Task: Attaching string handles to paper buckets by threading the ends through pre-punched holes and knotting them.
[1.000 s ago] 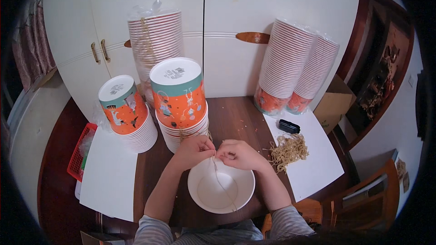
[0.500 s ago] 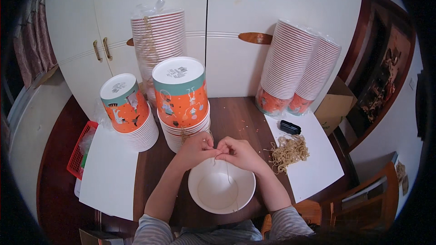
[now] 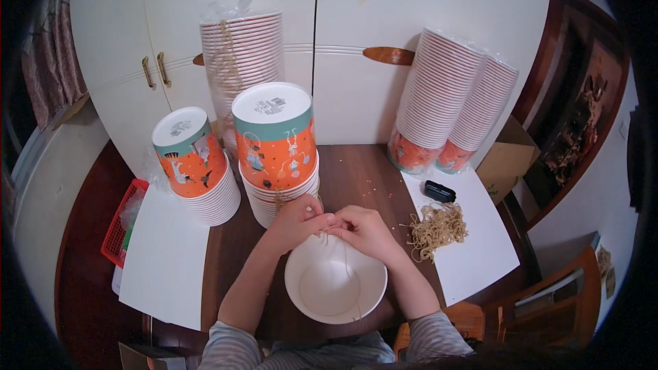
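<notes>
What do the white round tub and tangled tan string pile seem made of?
White round tub: probably coated paperboard, from its smooth, satin-looking inside and thin rim. Tangled tan string pile: likely jute or similar fibre, matte, thin kinked strands.

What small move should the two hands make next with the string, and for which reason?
Perhaps gently draw the string tighter between the left hand and the right hand. Their fingertips pinch it close together near the far rim of the white bowl, while one strand hangs down across the opening, so some slack seems to remain.
</notes>
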A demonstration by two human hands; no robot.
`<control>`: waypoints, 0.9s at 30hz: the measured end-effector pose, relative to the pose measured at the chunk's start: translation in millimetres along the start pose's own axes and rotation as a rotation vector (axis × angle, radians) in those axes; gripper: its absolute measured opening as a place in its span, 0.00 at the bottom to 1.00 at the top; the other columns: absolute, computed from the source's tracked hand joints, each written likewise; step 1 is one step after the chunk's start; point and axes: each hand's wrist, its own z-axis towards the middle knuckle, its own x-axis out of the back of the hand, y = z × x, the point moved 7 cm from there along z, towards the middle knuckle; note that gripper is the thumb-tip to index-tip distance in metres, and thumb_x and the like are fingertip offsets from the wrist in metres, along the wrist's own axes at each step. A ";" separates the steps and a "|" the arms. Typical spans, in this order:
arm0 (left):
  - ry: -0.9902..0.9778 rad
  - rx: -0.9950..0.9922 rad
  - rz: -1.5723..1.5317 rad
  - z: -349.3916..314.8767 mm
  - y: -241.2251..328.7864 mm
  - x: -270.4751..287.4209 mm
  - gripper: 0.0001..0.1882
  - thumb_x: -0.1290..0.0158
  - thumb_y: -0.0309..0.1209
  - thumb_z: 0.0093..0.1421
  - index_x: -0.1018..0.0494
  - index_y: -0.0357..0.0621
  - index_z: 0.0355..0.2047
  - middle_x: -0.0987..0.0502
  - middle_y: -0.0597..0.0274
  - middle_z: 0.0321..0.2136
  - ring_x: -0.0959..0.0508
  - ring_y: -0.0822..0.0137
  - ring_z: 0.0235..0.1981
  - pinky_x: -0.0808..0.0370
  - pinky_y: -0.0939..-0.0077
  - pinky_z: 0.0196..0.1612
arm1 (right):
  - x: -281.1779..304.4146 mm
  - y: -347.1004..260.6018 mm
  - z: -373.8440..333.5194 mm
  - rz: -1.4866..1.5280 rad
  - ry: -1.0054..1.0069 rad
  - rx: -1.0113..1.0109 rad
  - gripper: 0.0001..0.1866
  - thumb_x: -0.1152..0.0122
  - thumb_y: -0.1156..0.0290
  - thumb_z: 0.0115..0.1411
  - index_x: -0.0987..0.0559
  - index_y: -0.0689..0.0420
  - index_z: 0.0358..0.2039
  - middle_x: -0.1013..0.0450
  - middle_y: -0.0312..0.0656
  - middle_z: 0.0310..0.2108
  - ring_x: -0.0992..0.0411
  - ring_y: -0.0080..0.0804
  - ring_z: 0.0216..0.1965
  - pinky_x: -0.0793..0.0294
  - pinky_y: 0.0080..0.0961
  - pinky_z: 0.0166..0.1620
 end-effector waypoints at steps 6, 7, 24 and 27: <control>0.005 0.041 -0.154 0.9 -7.1 1.4 0.12 0.46 0.32 0.54 0.37 0.39 0.28 0.28 0.62 0.19 0.28 0.78 0.20 0.32 0.85 0.20 | -0.4 -5.5 -0.8 -0.060 -0.003 0.121 0.04 0.38 0.74 0.47 0.23 0.58 0.25 0.30 0.39 0.22 0.30 0.28 0.22 0.31 0.21 0.26; 0.019 0.047 -0.105 0.0 -5.9 2.0 0.12 0.46 0.32 0.54 0.36 0.38 0.27 0.28 0.62 0.19 0.28 0.78 0.20 0.32 0.85 0.21 | -0.5 -5.0 -0.6 -0.051 -0.014 0.110 0.03 0.39 0.74 0.48 0.23 0.56 0.25 0.31 0.39 0.21 0.29 0.28 0.22 0.30 0.22 0.26; 0.135 -0.203 0.982 -30.9 37.1 -18.6 0.09 0.46 0.39 0.47 0.23 0.49 0.24 0.27 0.61 0.19 0.25 0.61 0.24 0.29 0.67 0.27 | -13.9 38.8 0.4 0.556 -0.202 -0.338 0.01 0.43 0.77 0.51 0.25 0.61 0.24 0.29 0.31 0.22 0.32 0.13 0.25 0.33 0.12 0.29; 0.135 -0.152 0.995 -27.4 35.3 -20.8 0.09 0.46 0.39 0.47 0.23 0.49 0.23 0.26 0.61 0.19 0.24 0.61 0.25 0.29 0.67 0.27 | -14.4 40.9 -0.4 0.568 -0.210 -0.351 0.02 0.43 0.77 0.52 0.25 0.61 0.24 0.28 0.31 0.22 0.32 0.13 0.25 0.32 0.12 0.29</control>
